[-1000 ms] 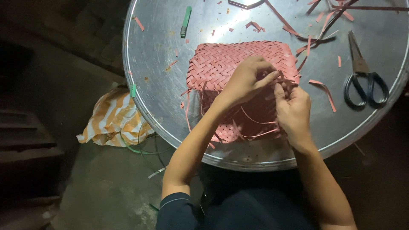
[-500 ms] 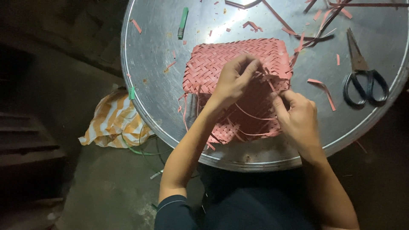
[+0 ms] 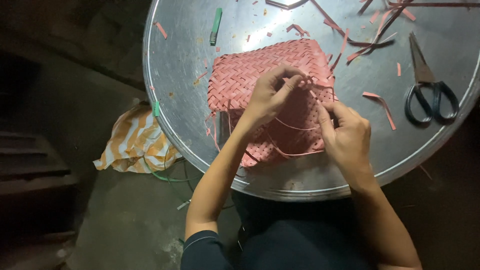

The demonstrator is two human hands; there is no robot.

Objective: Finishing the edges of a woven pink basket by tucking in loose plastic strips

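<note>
We are pinching strip [image 3: 305, 82] with left hand [image 3: 267, 97], right hand [image 3: 345, 132] steadying mat [image 3: 245, 75]; overpulling risks snapping strip.

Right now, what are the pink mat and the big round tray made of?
The mat looks woven from thin, flat pink strips, maybe plastic or dyed palm: loose strips curl off its edge. The tray looks like bare shiny metal: it gleams silver and reflects light.
</note>
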